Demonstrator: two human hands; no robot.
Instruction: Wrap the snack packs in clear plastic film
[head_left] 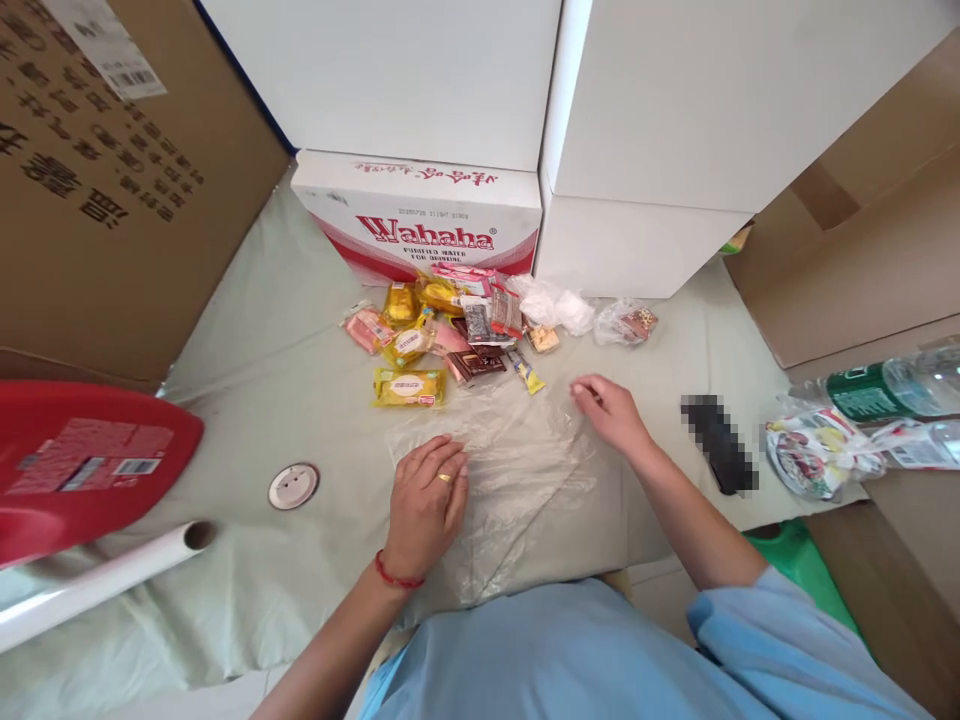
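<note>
A clear, crinkled plastic bag (517, 490) lies spread in front of me on the cloth. Across its left part rests my left hand (429, 485), palm down, fingers lying together on the plastic. At the bag's upper right corner, the curled thumb and fingers of my right hand (609, 410) are closed on its edge. Just beyond the bag is a pile of wrapped snacks: a yellow packet (409, 387) nearest my left hand, a dark brown packet (480, 365), a small yellow-and-blue sachet (526, 372) and a pink packet (367, 328).
Behind the snacks stands a Wahaba water carton (420, 225) against white boxes (645, 100). A round badge (293, 486), a white tube (105, 585) and a red container (90, 460) lie left. To the right are a pixelated dark object (718, 445) and a plastic bottle (892, 388).
</note>
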